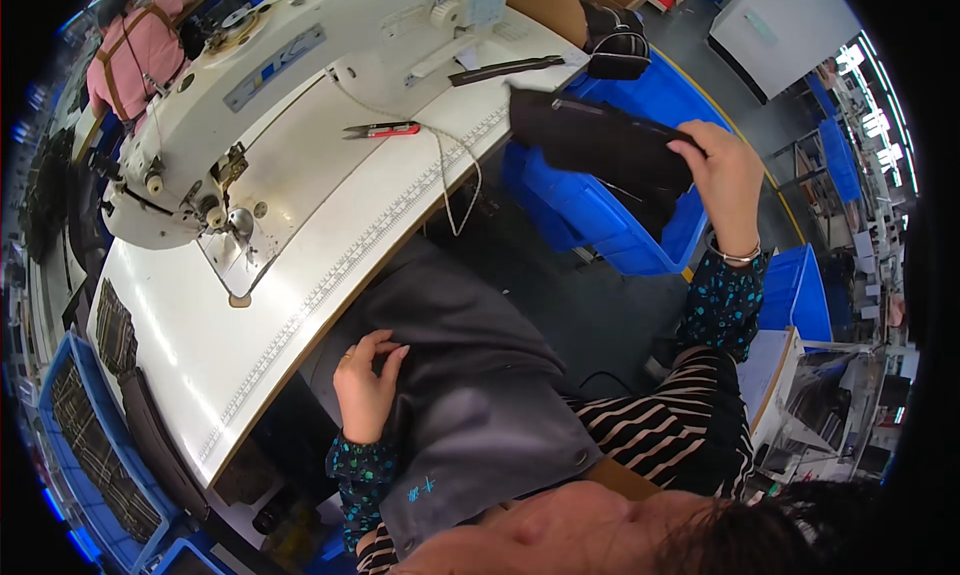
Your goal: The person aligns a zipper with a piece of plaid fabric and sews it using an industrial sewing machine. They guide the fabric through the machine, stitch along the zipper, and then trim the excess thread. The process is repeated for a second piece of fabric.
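My right hand (728, 183) is closed on the edge of a dark fabric piece (600, 145), pinching it between thumb and fingers. The cloth hangs over a blue plastic bin (655, 255) to the right of the sewing table. Above my lap, beside the table's front edge, my left hand (364, 393) is empty, its fingers loosely curled and the thumb slightly apart. A grey apron (480, 415) covers my lap beneath it. The white industrial sewing machine (330, 50) stands across the table, its needle area away from both hands.
Red-handled thread snips (385, 130) and a looped cord (447, 180) lie on the white table (160, 305). A dark strip (505, 70) rests near its far right end. Striped fabric pieces fill a blue crate (60, 360) at left. Another person (135, 55) sits at far left.
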`<action>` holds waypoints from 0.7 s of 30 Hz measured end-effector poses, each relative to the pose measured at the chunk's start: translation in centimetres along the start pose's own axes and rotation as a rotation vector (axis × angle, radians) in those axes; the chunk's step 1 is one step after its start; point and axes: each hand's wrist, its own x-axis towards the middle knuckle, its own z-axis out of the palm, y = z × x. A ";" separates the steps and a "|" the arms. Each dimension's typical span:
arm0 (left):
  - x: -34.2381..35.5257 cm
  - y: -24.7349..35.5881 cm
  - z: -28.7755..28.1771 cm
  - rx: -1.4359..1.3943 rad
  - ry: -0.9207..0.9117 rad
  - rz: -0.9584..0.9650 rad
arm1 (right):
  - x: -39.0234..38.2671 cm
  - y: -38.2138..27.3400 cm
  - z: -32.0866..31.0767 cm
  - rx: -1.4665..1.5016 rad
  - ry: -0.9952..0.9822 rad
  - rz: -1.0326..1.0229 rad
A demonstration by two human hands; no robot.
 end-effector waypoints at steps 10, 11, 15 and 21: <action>-2.1 -3.9 -2.5 -0.030 0.042 -0.185 | -5.7 18.4 9.2 0.758 -0.412 0.613; -2.0 -4.3 -2.4 -0.052 0.043 -0.186 | -8.5 22.2 12.1 0.741 -0.427 0.622; -2.7 -5.6 -3.0 -0.067 0.090 -0.249 | -9.7 20.5 17.7 0.175 -0.428 0.470; -4.1 -7.5 -3.1 -0.038 0.144 -0.312 | -1.4 7.0 17.5 0.362 -0.214 0.218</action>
